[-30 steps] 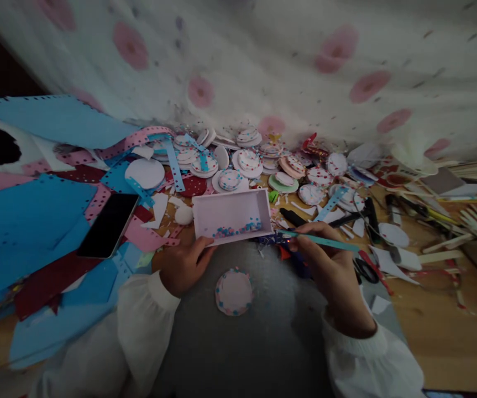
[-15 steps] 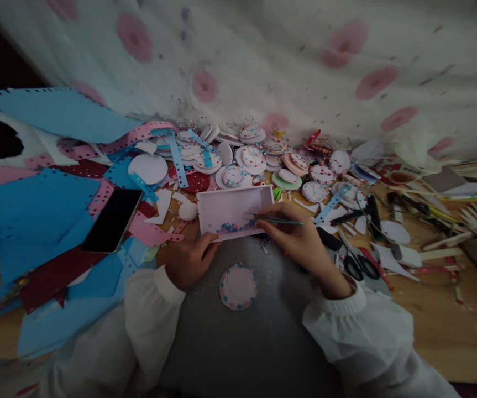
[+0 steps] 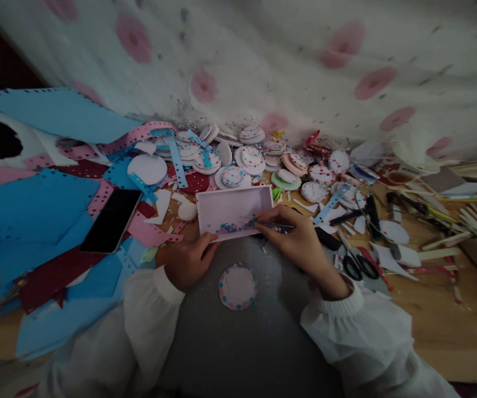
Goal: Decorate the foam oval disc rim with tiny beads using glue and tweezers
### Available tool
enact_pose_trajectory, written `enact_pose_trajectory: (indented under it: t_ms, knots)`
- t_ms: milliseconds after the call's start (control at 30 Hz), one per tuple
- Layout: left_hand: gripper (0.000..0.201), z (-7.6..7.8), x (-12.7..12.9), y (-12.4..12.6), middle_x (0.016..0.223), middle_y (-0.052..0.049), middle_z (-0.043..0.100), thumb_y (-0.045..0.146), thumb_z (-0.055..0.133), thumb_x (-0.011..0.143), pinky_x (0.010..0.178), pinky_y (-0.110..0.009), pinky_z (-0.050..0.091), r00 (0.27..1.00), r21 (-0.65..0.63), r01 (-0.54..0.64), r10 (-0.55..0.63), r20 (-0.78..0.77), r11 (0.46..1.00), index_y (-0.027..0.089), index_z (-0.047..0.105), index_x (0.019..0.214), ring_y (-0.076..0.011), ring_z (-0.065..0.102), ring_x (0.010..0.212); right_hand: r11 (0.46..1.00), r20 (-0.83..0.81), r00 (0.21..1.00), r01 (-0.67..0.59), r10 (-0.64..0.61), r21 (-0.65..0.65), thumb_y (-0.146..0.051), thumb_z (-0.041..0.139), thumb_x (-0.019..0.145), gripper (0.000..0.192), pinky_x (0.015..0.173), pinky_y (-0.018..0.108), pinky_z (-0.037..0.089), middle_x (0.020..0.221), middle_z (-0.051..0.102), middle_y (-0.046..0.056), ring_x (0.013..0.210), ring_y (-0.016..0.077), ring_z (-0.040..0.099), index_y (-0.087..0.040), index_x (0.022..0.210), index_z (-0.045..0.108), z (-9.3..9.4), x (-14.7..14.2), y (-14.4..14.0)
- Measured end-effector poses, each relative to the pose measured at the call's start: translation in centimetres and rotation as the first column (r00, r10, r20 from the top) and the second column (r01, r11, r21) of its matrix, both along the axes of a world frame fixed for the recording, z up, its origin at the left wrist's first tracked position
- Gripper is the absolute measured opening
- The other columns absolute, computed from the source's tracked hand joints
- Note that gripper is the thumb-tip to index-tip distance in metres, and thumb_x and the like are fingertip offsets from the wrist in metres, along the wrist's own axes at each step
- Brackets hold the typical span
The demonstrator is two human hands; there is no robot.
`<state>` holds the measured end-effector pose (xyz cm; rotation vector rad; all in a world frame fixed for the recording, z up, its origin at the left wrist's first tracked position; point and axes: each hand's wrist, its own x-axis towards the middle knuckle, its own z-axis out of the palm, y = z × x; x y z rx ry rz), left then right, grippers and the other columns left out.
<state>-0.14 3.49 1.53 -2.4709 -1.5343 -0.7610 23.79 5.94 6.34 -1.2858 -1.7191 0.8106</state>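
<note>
My left hand (image 3: pixel 192 260) grips the lower left corner of a shallow white box (image 3: pixel 234 203), which is tilted toward me. Small blue, pink and red dots (image 3: pixel 230 227) lie along the box's lower edge. A pair of thin tweezers (image 3: pixel 277 224) is pinched in my right hand (image 3: pixel 294 237), their tips inside the box close to the dots. Whether the tips hold a dot is too small to tell. Below the box, a round white disc (image 3: pixel 237 286) edged with blue and pink dots lies flat on the grey mat (image 3: pixel 221 342).
Behind the box sit several dotted white discs (image 3: pixel 250 159) in piles. Blue foam sheets (image 3: pixel 35 204) and a phone (image 3: pixel 111 221) lie at left. To the right are black-handled scissors (image 3: pixel 360 267), a yellow cutter (image 3: pixel 429 207) and wooden sticks (image 3: pixel 447 241).
My right hand has shifted slightly left and down, with the tweezer tips lower among the dots in the box. The left hand and the disc have hardly moved.
</note>
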Motion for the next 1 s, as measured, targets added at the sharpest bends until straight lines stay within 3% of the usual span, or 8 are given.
enact_pose_trajectory:
  t_ms: [400, 600, 767, 1000]
  knots:
    - [0.018, 0.3, 0.3, -0.1, 0.059, 0.0, 0.07, 0.036, 0.06, 0.088, 0.044, -0.023, 0.037, 1.0, 0.022, -0.009, 0.009, 0.014, 1.0, 0.022, 0.072, 0.089, -0.0152, 0.065, 0.049, 0.975, 0.167, 0.985, -0.072, 0.037, 0.211, -0.021, 0.063, 0.081, 0.005, 0.076, 0.035, 0.048, 0.088, 0.069, 0.004, 0.086, 0.021, 0.063, -0.022, 0.081, 0.059, -0.1, -0.3, 0.4]
    - [0.018, 0.2, 0.2, -0.1, 0.06, 0.001, 0.071, 0.036, 0.059, 0.088, 0.044, -0.024, 0.037, 1.0, 0.02, -0.003, 0.003, 0.013, 1.0, 0.023, 0.071, 0.089, -0.015, 0.065, 0.049, 0.984, 0.243, 0.97, -0.026, -0.018, 0.175, -0.017, 0.06, 0.08, 0.009, 0.065, 0.031, 0.044, 0.078, 0.063, 0.002, 0.075, 0.0187, 0.059, -0.024, 0.081, 0.054, -0.2, -0.6, 0.1]
    - [0.02, 0.1, 0.2, -0.2, 0.059, 0.001, 0.071, 0.04, 0.058, 0.089, 0.042, -0.025, 0.034, 0.999, 0.001, -0.044, 0.044, -0.011, 0.999, 0.025, 0.071, 0.091, -0.016, 0.066, 0.05, 0.975, 0.273, 0.956, 0.053, -0.112, 0.215, -0.015, 0.061, 0.076, 0.018, 0.067, 0.032, 0.04, 0.075, 0.061, 0.001, 0.075, 0.0201, 0.057, -0.024, 0.076, 0.046, -0.5, -0.9, 0.1]
    - [0.017, 0.2, 0.2, -0.1, 0.06, 0.001, 0.071, 0.035, 0.06, 0.088, 0.044, -0.025, 0.036, 1.0, 0.019, -0.011, 0.01, 0.019, 1.0, 0.023, 0.071, 0.089, -0.0155, 0.065, 0.05, 0.978, 0.356, 0.931, 0.004, -0.08, 0.209, -0.012, 0.06, 0.075, 0.021, 0.07, 0.031, 0.035, 0.075, 0.061, 0.0, 0.073, 0.019, 0.055, -0.023, 0.074, 0.042, -1.0, -1.6, 0.3]
